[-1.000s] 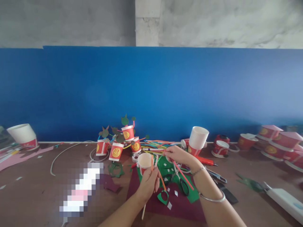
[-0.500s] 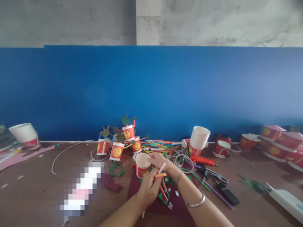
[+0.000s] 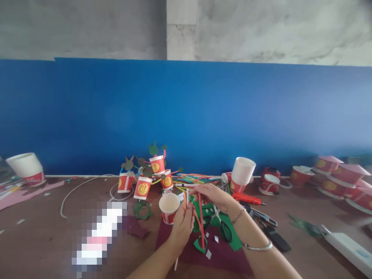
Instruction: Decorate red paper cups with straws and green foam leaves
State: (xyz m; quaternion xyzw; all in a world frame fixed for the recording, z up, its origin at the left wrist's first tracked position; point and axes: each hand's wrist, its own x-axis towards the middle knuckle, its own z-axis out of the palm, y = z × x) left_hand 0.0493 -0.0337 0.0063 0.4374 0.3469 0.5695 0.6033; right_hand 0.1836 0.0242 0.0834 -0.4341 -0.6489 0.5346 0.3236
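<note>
My left hand [image 3: 183,224] is closed around a few thin straws, orange and white, held upright beside a small red paper cup [image 3: 169,207] that stands on a dark maroon sheet [image 3: 226,257]. My right hand [image 3: 213,195] pinches the top of a red straw [image 3: 200,221], which hangs down to the sheet. A silver bangle sits on my right wrist. Green paper cut-outs [image 3: 229,228] and black-handled scissors [image 3: 224,228] lie under my right forearm.
A cluster of red cups with green leaves [image 3: 147,176] stands behind, next to a pile of coloured straws [image 3: 194,179]. A tilted white cup [image 3: 242,170], red cutter [image 3: 250,199], more red cups [image 3: 334,172] at right, a white cable [image 3: 78,188], a tipped cup [image 3: 27,167] at left.
My right hand has moved back from the cup's rim and lifted a red straw upright. My left hand has turned its straws from slanted to upright. The cup sits slightly left.
</note>
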